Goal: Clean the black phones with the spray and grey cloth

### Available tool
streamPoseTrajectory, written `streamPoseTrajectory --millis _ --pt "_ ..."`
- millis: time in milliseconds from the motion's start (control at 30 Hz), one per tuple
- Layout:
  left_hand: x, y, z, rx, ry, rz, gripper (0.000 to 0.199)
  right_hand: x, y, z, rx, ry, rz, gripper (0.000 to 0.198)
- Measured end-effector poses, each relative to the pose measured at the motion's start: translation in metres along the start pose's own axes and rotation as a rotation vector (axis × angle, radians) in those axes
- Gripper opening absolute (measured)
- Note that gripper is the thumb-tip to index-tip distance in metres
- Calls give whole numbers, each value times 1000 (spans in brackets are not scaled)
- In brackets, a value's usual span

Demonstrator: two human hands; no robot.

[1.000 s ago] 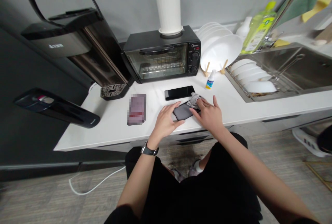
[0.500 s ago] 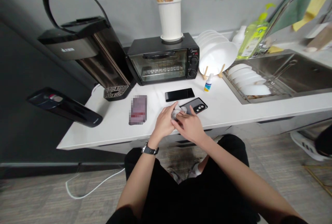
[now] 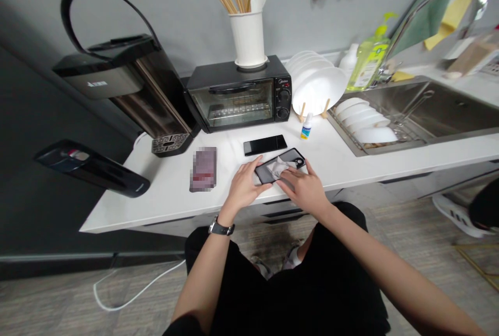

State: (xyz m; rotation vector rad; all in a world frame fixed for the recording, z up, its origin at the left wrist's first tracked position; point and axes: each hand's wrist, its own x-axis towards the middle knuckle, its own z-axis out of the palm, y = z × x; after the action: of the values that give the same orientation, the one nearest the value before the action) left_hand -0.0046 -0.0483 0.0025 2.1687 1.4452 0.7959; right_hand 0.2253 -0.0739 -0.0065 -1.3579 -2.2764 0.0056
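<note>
Cloth (image 3: 278, 166) gripped by the right hand (image 3: 306, 189) partly hides the grey phone (image 3: 264, 173) the left hand (image 3: 244, 186) holds.

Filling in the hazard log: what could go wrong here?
Drop: the grey phone or case lies near the front of the counter; if the left hand loses grip, it might slide off.
Tip: the small bottle stands upright beyond the right hand; a brush could topple it.
Bump: the black phone lies just behind; a wide cloth stroke might nudge it.

Grey wall (image 3: 183, 3), white countertop (image 3: 339, 164), streaky grey-brown floor (image 3: 140, 315)
</note>
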Motion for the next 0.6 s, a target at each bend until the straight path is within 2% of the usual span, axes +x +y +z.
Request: streamPoseTrajectory --millis 233,600 --pt "1 1 -2 -11 -9 8 91 -12 31 -6 -141 91 81 36" --pt "4 1 -3 0 -32 20 89 12 20 9 -94 135 136 53"
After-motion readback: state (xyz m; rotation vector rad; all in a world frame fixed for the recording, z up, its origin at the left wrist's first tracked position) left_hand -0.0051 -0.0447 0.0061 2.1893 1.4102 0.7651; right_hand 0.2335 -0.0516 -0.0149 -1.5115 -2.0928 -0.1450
